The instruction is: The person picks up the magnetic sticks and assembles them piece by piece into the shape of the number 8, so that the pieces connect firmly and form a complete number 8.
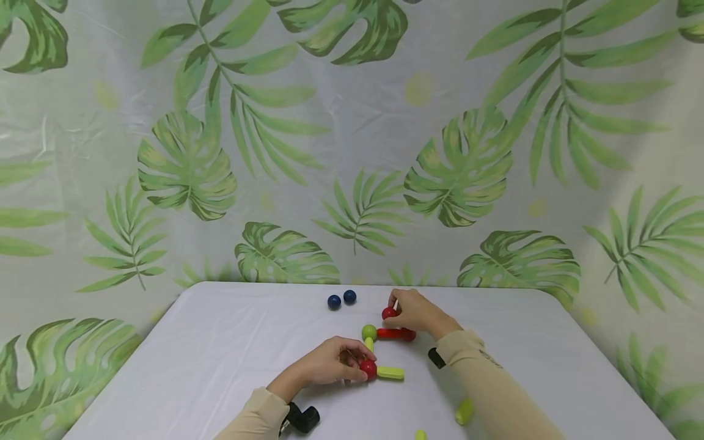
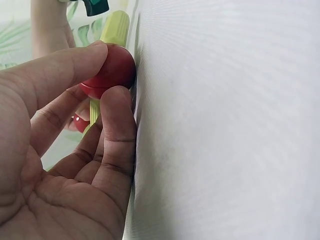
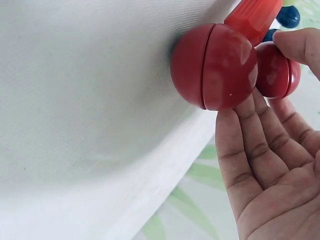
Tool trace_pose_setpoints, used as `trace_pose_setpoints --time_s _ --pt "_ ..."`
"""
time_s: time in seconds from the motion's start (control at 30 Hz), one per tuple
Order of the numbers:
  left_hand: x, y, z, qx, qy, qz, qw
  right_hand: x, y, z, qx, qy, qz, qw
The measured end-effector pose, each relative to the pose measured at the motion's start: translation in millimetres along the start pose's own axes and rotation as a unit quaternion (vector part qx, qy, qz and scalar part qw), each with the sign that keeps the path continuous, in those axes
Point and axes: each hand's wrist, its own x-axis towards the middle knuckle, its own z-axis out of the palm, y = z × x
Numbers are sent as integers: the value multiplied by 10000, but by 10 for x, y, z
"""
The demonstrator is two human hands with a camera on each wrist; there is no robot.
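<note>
Head view: left grip (image 1: 334, 360), parted only around a red ball (image 1: 369, 370), pinches it well inside the tabletop (image 1: 220, 342) side edges; right grip (image 1: 416, 310), likewise parted, pinches a second red ball (image 1: 388, 313) nearer the far edge.

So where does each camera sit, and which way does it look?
Head: on the person's head, looking forward and down at the table; the left hand, right hand and sleeves show.
Left wrist: on that wrist, looking at the left hand pinching a red ball; part of the right arm shows behind.
Right wrist: on that wrist, looking at the right hand pinching another red ball.
Shared: head and right wrist both see the red stick and blue balls.
</note>
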Motion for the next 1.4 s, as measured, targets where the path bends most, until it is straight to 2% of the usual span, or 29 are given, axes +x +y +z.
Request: trace_pose_setpoints --time_s 0.93,1.4 --pt "2 -1 8 -135 -43 -26 9999 -204 -6 -142 289 -70 -261 9992" --pt "-1 -3 9 -105 -49 44 9999 -352 10 -234 202 40 -733 9971"
